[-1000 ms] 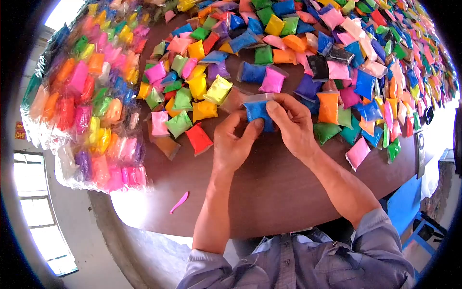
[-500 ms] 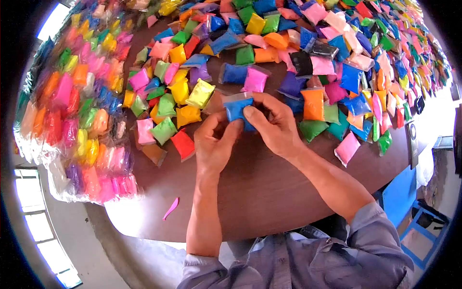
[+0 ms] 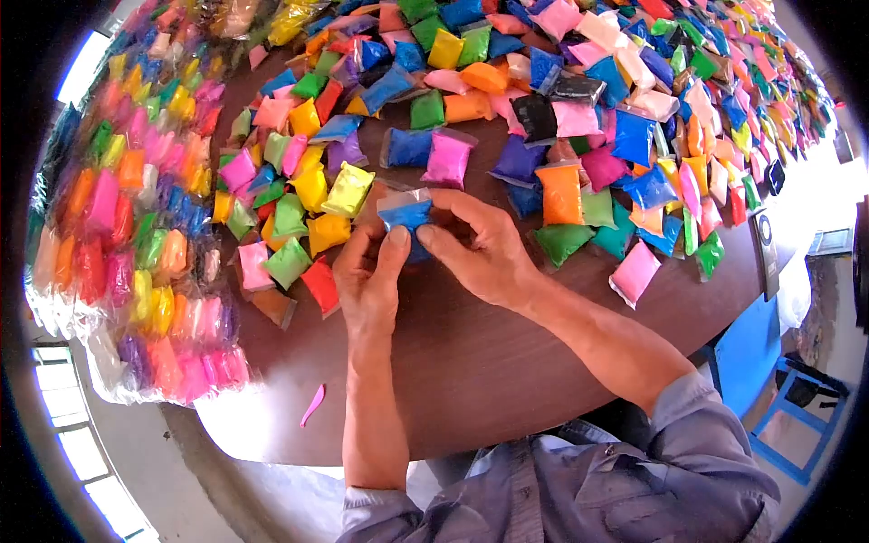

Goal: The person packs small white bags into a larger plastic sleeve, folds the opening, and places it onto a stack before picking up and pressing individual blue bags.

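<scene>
A small clear packet of blue soft clay [image 3: 405, 213] is held up between my two hands, over the table. My left hand [image 3: 369, 276] grips its left lower side, thumb on the front face. On the other side, my right hand [image 3: 480, 249] pinches it with the thumb in front and the index finger along the upper right. The packet's clear top strip points away from me. Its lower part is partly hidden by my thumbs. Just beyond lie a magenta packet [image 3: 449, 158] and a yellow packet [image 3: 348, 189].
Many coloured packets [image 3: 561, 195] cover the far and right parts of the brown table [image 3: 507, 371]. At left, a large heap of clear bags [image 3: 104, 217] holds rows of coloured packets. A pink plastic tool [image 3: 313, 404] lies near the front edge. A blue stool [image 3: 797, 425] stands at right.
The view has shifted, so the table's contents sit further left. Both hands still hold the blue packet, which now looks shorter and tilted, with my thumbs closer together at its lower part.
</scene>
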`<action>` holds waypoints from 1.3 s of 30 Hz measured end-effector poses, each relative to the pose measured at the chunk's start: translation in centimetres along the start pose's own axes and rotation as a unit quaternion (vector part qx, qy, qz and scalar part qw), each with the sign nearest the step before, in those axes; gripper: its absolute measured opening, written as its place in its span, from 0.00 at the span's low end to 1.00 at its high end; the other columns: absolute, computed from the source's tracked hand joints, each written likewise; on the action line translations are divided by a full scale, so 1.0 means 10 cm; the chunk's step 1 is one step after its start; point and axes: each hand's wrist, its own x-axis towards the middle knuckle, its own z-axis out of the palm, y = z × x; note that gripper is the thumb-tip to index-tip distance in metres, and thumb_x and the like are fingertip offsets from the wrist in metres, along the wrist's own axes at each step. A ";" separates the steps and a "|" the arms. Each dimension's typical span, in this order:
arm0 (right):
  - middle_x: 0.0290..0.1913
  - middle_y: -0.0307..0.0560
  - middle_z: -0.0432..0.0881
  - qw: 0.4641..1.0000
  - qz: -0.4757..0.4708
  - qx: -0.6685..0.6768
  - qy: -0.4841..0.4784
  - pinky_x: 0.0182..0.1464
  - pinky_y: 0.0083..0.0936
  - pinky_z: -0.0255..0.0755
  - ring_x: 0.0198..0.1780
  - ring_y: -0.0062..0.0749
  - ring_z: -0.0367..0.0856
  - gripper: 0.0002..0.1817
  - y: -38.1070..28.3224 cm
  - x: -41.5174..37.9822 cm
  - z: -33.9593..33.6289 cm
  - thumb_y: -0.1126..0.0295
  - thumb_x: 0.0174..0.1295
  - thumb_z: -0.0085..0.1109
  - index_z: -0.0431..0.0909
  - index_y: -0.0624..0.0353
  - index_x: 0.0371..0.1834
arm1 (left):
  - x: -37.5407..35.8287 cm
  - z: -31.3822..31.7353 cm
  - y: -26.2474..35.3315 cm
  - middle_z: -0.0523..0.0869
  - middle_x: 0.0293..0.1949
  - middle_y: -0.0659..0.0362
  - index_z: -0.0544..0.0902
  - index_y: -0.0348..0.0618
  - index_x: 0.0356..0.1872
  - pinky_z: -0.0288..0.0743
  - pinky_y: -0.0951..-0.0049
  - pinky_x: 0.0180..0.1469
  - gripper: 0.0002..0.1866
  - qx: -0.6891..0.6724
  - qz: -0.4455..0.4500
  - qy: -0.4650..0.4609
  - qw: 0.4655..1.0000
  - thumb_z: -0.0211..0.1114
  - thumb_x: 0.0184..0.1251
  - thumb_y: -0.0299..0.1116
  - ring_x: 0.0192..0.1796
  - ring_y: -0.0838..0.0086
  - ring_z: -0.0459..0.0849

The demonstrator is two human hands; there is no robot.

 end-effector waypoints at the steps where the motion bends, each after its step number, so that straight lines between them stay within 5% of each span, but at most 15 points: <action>1: 0.49 0.47 0.90 1.000 0.001 0.000 0.000 0.53 0.28 0.81 0.49 0.24 0.85 0.19 -0.02 -0.01 0.00 0.74 0.73 0.70 0.84 0.62 0.66 | 0.00 -0.01 -0.03 0.89 0.52 0.65 0.87 0.36 0.62 0.78 0.78 0.55 0.16 0.000 -0.001 0.000 1.000 0.69 0.81 0.32 0.52 0.82 0.84; 4: 0.48 0.44 0.90 0.999 0.033 -0.022 -0.004 0.52 0.27 0.81 0.49 0.23 0.84 0.17 -0.08 0.01 -0.01 0.72 0.74 0.70 0.84 0.64 0.63 | 0.00 0.01 -0.02 0.88 0.51 0.66 0.88 0.37 0.61 0.76 0.78 0.56 0.14 -0.018 -0.008 0.000 1.000 0.70 0.81 0.32 0.51 0.83 0.83; 6: 0.46 0.42 0.89 0.999 0.033 0.034 0.006 0.50 0.27 0.81 0.48 0.21 0.83 0.14 -0.01 0.03 -0.03 0.70 0.74 0.69 0.86 0.65 0.59 | -0.01 0.07 0.04 0.86 0.39 0.68 0.89 0.38 0.51 0.72 0.79 0.44 0.08 0.029 -0.003 0.009 1.000 0.71 0.81 0.31 0.40 0.85 0.78; 13: 0.43 0.42 0.87 0.999 0.015 -0.040 0.023 0.46 0.26 0.78 0.46 0.21 0.82 0.11 0.02 0.01 -0.03 0.69 0.74 0.69 0.87 0.65 0.52 | -0.04 0.10 0.08 0.88 0.45 0.67 0.89 0.37 0.52 0.75 0.78 0.50 0.10 0.017 0.010 0.010 1.000 0.73 0.79 0.32 0.46 0.84 0.81; 14: 0.38 0.32 0.83 0.997 -0.042 -0.054 0.044 0.40 0.20 0.74 0.40 0.11 0.76 0.09 0.09 0.02 0.00 0.68 0.76 0.70 0.87 0.63 0.50 | -0.04 0.13 0.12 0.88 0.44 0.68 0.89 0.37 0.51 0.75 0.78 0.50 0.09 0.026 0.024 0.009 0.999 0.71 0.80 0.31 0.45 0.84 0.80; 21: 0.38 0.30 0.80 1.000 -0.026 -0.011 -0.015 0.38 0.18 0.69 0.39 0.09 0.72 0.12 -0.02 0.02 -0.04 0.66 0.79 0.67 0.85 0.62 0.56 | -0.03 0.06 0.03 0.88 0.41 0.67 0.89 0.36 0.48 0.73 0.78 0.49 0.08 0.028 0.026 0.009 0.999 0.69 0.81 0.31 0.43 0.84 0.79; 23: 0.44 0.48 0.88 1.000 0.013 0.000 0.008 0.44 0.31 0.80 0.45 0.29 0.86 0.11 -0.01 0.03 -0.03 0.68 0.74 0.69 0.87 0.65 0.51 | -0.04 0.09 0.06 0.88 0.41 0.67 0.89 0.36 0.49 0.73 0.78 0.49 0.09 0.027 0.023 0.012 0.999 0.70 0.81 0.32 0.43 0.84 0.79; 27: 0.41 0.36 0.83 0.998 -0.045 -0.045 0.017 0.40 0.22 0.72 0.41 0.15 0.77 0.08 0.08 0.02 -0.03 0.70 0.78 0.67 0.86 0.63 0.53 | -0.05 0.01 0.03 0.88 0.47 0.64 0.89 0.36 0.55 0.75 0.76 0.57 0.12 0.025 0.001 -0.001 1.000 0.68 0.84 0.34 0.51 0.81 0.82; 31: 0.43 0.42 0.85 0.995 -0.078 -0.060 0.004 0.41 0.26 0.75 0.44 0.22 0.81 0.08 0.07 0.02 -0.02 0.72 0.76 0.68 0.86 0.63 0.52 | -0.04 0.06 0.04 0.88 0.42 0.66 0.89 0.34 0.51 0.72 0.78 0.48 0.11 0.029 0.023 0.025 0.999 0.70 0.82 0.34 0.44 0.84 0.79; 36: 0.42 0.43 0.85 0.993 -0.091 -0.080 0.009 0.42 0.27 0.76 0.44 0.23 0.81 0.08 0.01 0.03 -0.01 0.70 0.76 0.68 0.86 0.63 0.51 | -0.04 0.07 -0.03 0.88 0.43 0.66 0.89 0.34 0.52 0.74 0.78 0.50 0.12 -0.009 0.040 0.037 0.998 0.69 0.83 0.34 0.45 0.83 0.81; 39: 0.45 0.53 0.88 0.995 -0.053 -0.084 0.004 0.45 0.34 0.81 0.46 0.37 0.88 0.10 -0.03 0.02 -0.04 0.69 0.73 0.69 0.87 0.65 0.50 | -0.03 0.00 -0.04 0.89 0.50 0.62 0.89 0.35 0.58 0.75 0.74 0.58 0.14 0.041 0.025 0.009 0.999 0.66 0.86 0.35 0.52 0.80 0.82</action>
